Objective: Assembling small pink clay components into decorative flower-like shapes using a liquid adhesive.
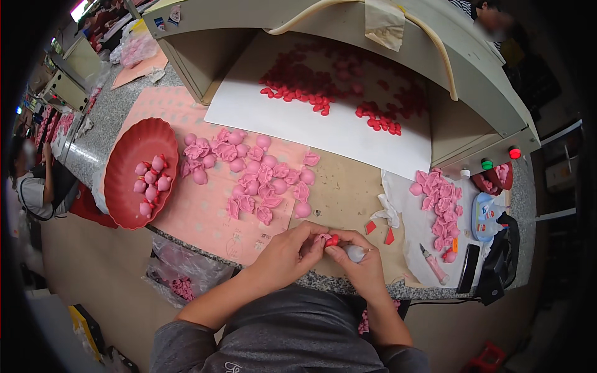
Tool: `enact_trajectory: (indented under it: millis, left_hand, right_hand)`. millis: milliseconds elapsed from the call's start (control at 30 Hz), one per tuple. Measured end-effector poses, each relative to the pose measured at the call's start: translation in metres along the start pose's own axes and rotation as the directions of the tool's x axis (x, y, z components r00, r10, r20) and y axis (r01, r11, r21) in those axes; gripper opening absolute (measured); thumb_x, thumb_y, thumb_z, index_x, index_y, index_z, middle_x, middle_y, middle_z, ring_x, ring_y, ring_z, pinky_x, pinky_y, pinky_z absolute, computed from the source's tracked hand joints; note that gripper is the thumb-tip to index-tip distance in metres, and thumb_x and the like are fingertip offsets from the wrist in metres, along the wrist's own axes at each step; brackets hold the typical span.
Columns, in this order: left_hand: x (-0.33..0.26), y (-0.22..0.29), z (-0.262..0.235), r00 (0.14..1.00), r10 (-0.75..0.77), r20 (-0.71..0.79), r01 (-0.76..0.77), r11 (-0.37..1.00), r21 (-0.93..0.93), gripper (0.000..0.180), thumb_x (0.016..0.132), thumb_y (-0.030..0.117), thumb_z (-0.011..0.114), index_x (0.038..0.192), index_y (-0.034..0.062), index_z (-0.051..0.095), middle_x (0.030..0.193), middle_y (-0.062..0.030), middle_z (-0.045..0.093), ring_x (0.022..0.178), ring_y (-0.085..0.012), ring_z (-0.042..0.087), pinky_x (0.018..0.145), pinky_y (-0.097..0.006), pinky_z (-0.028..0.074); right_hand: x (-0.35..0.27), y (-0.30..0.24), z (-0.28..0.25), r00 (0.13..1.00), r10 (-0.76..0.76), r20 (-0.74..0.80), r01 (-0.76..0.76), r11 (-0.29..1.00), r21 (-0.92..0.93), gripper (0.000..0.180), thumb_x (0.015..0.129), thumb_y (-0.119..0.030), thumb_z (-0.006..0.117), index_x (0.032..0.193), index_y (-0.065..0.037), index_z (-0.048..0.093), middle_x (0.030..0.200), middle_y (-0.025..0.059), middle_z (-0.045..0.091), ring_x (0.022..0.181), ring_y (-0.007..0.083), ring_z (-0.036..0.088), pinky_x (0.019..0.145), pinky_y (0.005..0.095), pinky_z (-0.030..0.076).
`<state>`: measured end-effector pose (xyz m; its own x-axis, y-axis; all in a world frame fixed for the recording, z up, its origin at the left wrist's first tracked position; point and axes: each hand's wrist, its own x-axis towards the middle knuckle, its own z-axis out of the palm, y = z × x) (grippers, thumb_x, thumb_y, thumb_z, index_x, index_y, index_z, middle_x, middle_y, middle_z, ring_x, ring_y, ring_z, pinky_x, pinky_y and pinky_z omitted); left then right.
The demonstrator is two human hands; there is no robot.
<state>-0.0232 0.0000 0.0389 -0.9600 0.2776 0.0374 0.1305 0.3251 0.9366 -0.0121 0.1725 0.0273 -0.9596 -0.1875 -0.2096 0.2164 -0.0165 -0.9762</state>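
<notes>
My left hand (287,250) and my right hand (356,256) meet at the near edge of the stone worktop (112,118). Together they pinch a small pink toy piece (322,238) with a small red part (333,240) pressed onto it. My right hand also holds a small whitish tube (356,252) against its palm. Just beyond my hands, several loose pink pieces (261,180) lie on a pink sheet (193,211). A dark red bowl (127,186) to the left holds several pink pieces with red parts on them.
Many small red parts (311,93) lie on a white sheet (348,137) under a beige hood. More pink pieces (441,205) lie on white paper at right, near a pink knife (433,263), a black phone (467,268) and two red scraps (379,231). Another person (34,186) sits far left.
</notes>
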Motion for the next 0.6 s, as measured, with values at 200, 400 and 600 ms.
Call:
enact_trajectory:
  millis: [200, 400, 600]
  left_hand:
    - [-0.001, -0.005, 0.0, 0.999, 0.002, 0.048, 0.005, 0.991, -0.131, 0.021, 0.089, 0.012, 0.055, 0.105, -0.0007, 0.055, 0.087, -0.0098, 0.064, 0.074, -0.0105, 0.061, 0.065, -0.024, 0.049]
    - [-0.005, -0.005, 0.004, 0.995, -0.057, 0.084, 0.073, 0.977, -0.199, 0.019, 0.091, 0.012, 0.053, 0.104, -0.0004, 0.056, 0.086, -0.0075, 0.064, 0.076, -0.0091, 0.059, 0.066, -0.024, 0.048]
    - [-0.003, -0.011, 0.01, 0.979, -0.159, 0.124, 0.19, 0.932, -0.308, 0.016, 0.091, 0.012, 0.053, 0.101, 0.001, 0.056, 0.08, -0.0021, 0.062, 0.066, -0.004, 0.053, 0.058, -0.019, 0.043]
  right_hand:
    - [0.002, -0.002, -0.006, 0.982, 0.157, 0.104, -0.17, 0.975, 0.142, 0.027, 0.085, -0.011, 0.061, 0.109, 0.002, 0.056, 0.091, 0.004, 0.061, 0.077, 0.0082, 0.055, 0.068, 0.0214, 0.046]
    - [-0.005, 0.0, -0.003, 0.983, 0.152, 0.104, -0.162, 0.982, 0.092, 0.027, 0.086, -0.011, 0.06, 0.109, 0.003, 0.055, 0.085, 0.0043, 0.059, 0.071, 0.0086, 0.054, 0.063, 0.0216, 0.046]
    - [-0.005, 0.012, 0.002, 0.983, 0.178, 0.052, -0.185, 0.964, 0.191, 0.017, 0.087, -0.01, 0.058, 0.099, 0.002, 0.056, 0.08, 0.0044, 0.059, 0.068, 0.0094, 0.054, 0.061, 0.0223, 0.046]
